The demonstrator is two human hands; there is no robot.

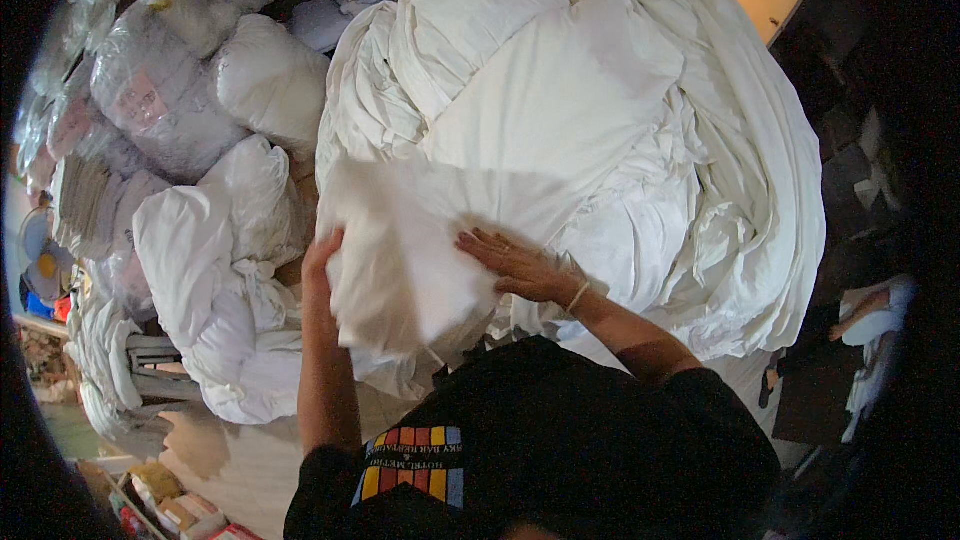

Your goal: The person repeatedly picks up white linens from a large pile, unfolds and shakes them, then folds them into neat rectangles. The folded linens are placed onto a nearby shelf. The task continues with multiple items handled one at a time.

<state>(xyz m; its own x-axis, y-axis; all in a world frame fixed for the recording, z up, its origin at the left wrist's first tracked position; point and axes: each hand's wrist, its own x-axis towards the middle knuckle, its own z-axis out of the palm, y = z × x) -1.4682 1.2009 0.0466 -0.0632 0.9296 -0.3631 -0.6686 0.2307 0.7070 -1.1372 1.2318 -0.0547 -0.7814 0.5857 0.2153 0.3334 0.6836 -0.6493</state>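
A folded white cloth (442, 270), blurred along its left part, lies in front of my body. At its left edge my left hand (324, 255) grips it, with the fingertips hidden behind the fabric. My right hand (521, 266) rests flat on the cloth's right side, fingers stretched out and holding nothing; a thin light band circles that wrist. Beneath and beyond is a large heap of white linen (555, 97), smooth on top and bunched into deep folds at both sides.
Plastic-wrapped white bundles (161, 97) are piled at the left. Closer by, a white cloth bundle (187, 262) slumps beside a grey slatted stool (157, 364). Boxes and packets (184, 506) sit at lower left. At the far right another person's arm (862, 315) shows near white cloth.
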